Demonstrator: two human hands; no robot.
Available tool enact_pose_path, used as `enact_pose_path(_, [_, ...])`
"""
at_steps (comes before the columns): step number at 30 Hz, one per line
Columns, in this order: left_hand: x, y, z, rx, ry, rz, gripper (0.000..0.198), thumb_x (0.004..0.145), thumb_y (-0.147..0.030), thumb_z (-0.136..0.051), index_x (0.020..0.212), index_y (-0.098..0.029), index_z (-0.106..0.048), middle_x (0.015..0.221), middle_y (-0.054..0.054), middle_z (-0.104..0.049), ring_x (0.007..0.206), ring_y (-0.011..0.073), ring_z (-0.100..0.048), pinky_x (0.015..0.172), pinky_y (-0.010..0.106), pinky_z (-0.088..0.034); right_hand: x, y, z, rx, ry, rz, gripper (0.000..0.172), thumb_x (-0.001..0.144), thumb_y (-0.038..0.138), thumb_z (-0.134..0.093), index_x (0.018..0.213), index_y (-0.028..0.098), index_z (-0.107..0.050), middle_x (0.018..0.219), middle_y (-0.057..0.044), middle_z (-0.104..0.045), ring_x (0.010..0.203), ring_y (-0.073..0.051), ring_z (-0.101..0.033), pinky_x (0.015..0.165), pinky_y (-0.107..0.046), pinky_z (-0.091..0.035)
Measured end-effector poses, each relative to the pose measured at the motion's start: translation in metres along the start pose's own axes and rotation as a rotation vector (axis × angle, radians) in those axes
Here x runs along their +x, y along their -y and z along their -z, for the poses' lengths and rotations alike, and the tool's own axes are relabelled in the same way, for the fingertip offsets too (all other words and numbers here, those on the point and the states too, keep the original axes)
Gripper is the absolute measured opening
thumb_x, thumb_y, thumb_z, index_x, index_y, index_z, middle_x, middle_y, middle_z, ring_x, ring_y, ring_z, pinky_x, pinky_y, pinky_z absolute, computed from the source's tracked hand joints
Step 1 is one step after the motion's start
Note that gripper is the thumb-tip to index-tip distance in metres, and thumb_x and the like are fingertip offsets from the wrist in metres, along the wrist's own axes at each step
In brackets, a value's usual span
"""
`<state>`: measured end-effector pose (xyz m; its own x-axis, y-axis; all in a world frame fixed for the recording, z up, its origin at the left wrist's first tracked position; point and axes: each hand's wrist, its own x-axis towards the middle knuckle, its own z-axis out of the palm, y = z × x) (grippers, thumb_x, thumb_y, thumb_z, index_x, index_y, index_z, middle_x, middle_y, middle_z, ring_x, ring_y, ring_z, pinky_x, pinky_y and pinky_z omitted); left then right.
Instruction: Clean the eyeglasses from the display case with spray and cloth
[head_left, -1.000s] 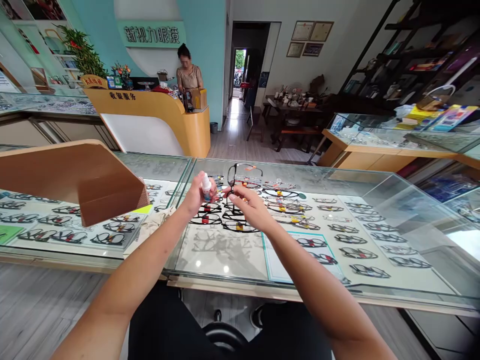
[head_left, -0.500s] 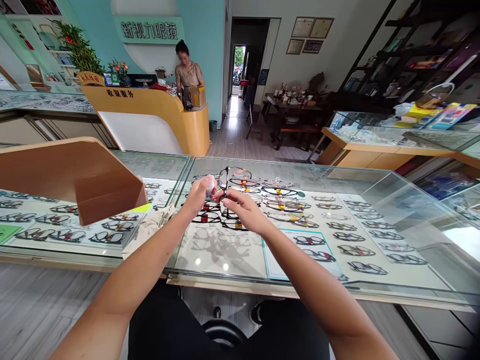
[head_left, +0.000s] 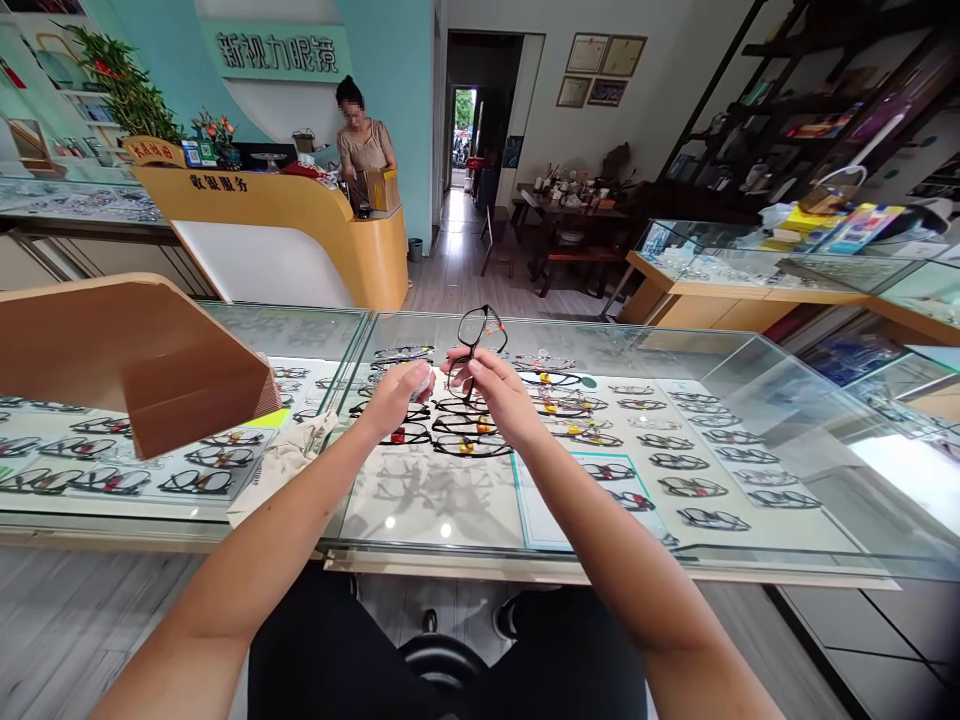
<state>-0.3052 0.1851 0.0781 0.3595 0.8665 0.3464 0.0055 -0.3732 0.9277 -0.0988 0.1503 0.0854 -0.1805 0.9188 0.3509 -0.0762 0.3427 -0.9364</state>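
My right hand (head_left: 504, 398) pinches a pair of black-framed eyeglasses (head_left: 484, 328) and holds it up above the glass counter. The lenses stand tilted upward over my fingers, with a small orange mark on one of them. To the left, my left hand (head_left: 399, 402) is closed around a small whitish wad (head_left: 423, 384), mostly hidden by the fingers; its material is unclear. My hands are a short gap apart. Below and around them, several eyeglasses with yellow or red tags (head_left: 480, 428) lie on the counter in rows.
A brown board-like object (head_left: 142, 350) juts over the left counter. Beside my left forearm lies a cream cloth bag (head_left: 289, 462). More frames sit inside the glass display case (head_left: 600, 565). Beyond, a person (head_left: 367, 145) stands behind a wooden reception desk (head_left: 379, 265).
My right hand has raised and turned the eyeglasses, so the lenses now face me more and stand farther from my left hand. The whole view has shifted slightly.
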Motion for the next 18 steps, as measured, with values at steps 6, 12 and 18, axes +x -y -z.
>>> enact_pose_path(6, [-0.0007,-0.0004,-0.0011,0.044,0.021,-0.023,0.064,0.098,-0.078,-0.058,0.065,-0.023,-0.058,0.066,0.004,-0.054,0.066,0.0201,-0.047,0.069,0.036,-0.036,-0.0004,0.0057,0.004,-0.053,-0.028,0.024,0.041,0.104,0.061,-0.064,0.123,0.027,-0.077,0.118,-0.007,-0.08,0.099,-0.023,-0.069,0.091,-0.039,-0.055])
enact_pose_path(12, [-0.0013,0.0022,-0.0026,0.103,0.071,-0.03,0.057,0.097,-0.071,-0.059,0.068,-0.023,-0.057,0.068,0.003,-0.053,0.07,0.0204,-0.045,0.071,0.036,-0.035,-0.0028,0.0054,-0.0003,-0.092,0.023,0.037,0.045,0.104,0.065,-0.065,0.123,0.027,-0.078,0.119,-0.007,-0.08,0.098,-0.023,-0.068,0.096,-0.042,-0.057])
enact_pose_path(18, [-0.0008,0.0008,0.0015,0.093,0.058,-0.014,0.055,0.096,-0.07,-0.061,0.068,-0.022,-0.058,0.068,0.003,-0.053,0.069,0.0194,-0.044,0.069,0.035,-0.033,-0.0029,0.0047,-0.0011,-0.094,0.025,0.033,0.05,0.104,0.069,-0.064,0.126,0.026,-0.078,0.119,-0.008,-0.079,0.1,-0.023,-0.068,0.098,-0.042,-0.058])
